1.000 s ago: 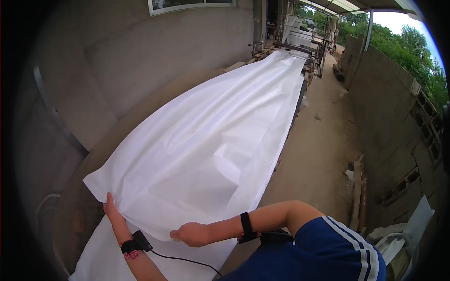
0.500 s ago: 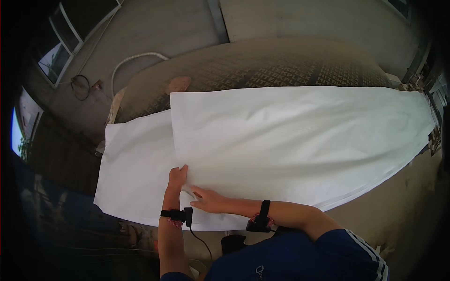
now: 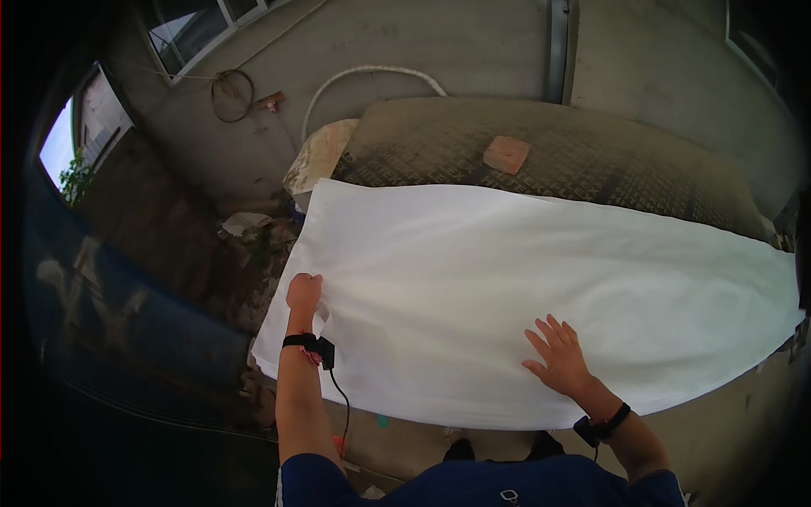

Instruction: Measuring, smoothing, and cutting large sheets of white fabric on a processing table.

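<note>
A large white cloth (image 3: 456, 279) lies spread over the surface in front of me, with soft creases running across it. Near its left end, my left hand (image 3: 305, 291) is closed in a fist on the cloth, bunching a bit of it just below the wrist. My right hand (image 3: 559, 355) rests or hovers palm down over the right middle of the cloth, fingers spread and holding nothing. I cannot tell whether it touches. Both wrists wear black straps with small devices and cables.
Behind the cloth lies a dusty patterned board (image 3: 422, 139) with a reddish brick (image 3: 507, 155) on it. A pale hose (image 3: 372, 69) arches against the grey wall. Rubble and scraps (image 3: 247, 223) lie to the left, near a blue panel (image 3: 144, 313).
My left hand has pulled the upper cloth layer leftward, covering most of the lower layer. My right hand has moved away to the right and spread its fingers. The view has shifted left.
</note>
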Demonstrator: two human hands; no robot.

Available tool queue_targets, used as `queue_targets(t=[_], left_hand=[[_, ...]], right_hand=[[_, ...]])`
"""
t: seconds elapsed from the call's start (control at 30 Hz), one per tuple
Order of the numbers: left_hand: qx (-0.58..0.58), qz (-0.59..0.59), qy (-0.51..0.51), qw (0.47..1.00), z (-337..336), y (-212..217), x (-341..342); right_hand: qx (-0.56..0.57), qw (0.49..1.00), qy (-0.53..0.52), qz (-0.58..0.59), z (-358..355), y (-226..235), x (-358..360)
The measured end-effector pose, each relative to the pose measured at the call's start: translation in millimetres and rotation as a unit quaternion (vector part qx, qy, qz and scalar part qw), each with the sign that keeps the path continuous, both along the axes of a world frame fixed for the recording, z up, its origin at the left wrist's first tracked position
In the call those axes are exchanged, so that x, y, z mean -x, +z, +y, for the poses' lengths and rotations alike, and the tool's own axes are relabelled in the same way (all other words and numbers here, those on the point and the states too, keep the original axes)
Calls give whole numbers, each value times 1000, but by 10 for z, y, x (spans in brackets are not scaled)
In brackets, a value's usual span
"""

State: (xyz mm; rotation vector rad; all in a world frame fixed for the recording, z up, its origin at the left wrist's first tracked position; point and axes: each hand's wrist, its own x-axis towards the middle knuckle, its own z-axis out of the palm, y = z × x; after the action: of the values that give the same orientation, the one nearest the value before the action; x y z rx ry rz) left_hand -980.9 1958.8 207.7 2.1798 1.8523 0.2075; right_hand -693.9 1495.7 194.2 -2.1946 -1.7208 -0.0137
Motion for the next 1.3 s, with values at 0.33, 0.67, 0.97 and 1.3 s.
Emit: queue_targets(t=[0.33, 0.67, 0.97, 1.3], left_hand=[[-54, 8, 27, 998, 795, -12, 434], [206, -106, -101, 967, 1494, -227, 871], [255, -271, -138, 918, 1554, -477, 1063], [339, -312, -148, 875, 1566, -534, 841]], right_hand=[[21, 994, 80, -71, 1732, -245, 587], [15, 988, 93, -126, 3609, -74, 1073], [140, 987, -55, -48, 5064, -207, 1356], [84, 991, -90, -45, 4295, -183, 1659]])
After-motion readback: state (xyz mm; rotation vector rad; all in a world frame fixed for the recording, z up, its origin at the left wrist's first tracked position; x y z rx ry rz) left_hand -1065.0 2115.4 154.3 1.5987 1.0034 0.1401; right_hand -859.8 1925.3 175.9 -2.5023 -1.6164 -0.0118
